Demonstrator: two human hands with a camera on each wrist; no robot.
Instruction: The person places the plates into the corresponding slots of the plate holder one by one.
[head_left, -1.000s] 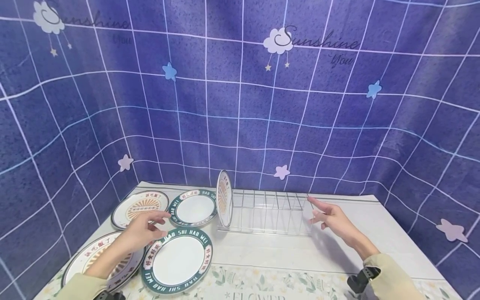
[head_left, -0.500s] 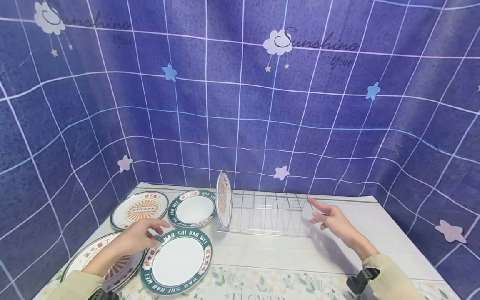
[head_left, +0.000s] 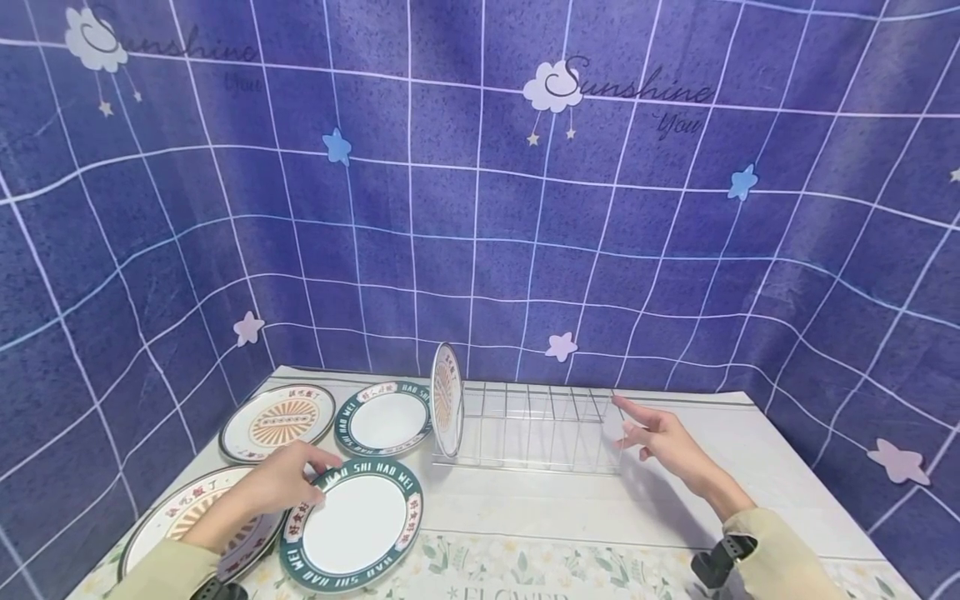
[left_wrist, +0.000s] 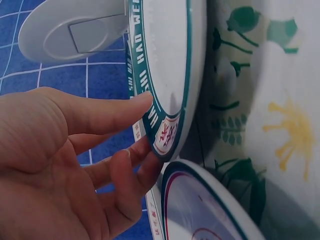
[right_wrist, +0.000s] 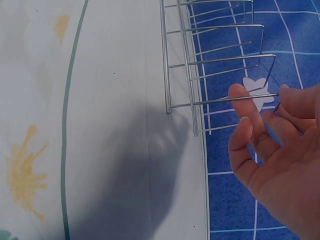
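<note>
left hand [head_left: 281,478] has reached the nearer green-rimmed plate [head_left: 358,527], thumb uppermost, grip pinching its rim.

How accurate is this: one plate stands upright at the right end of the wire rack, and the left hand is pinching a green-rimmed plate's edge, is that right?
Not quite: the upright plate stands at the left end of the wire rack, as the head view shows. The left hand is indeed pinching a green-rimmed plate's edge.
</note>
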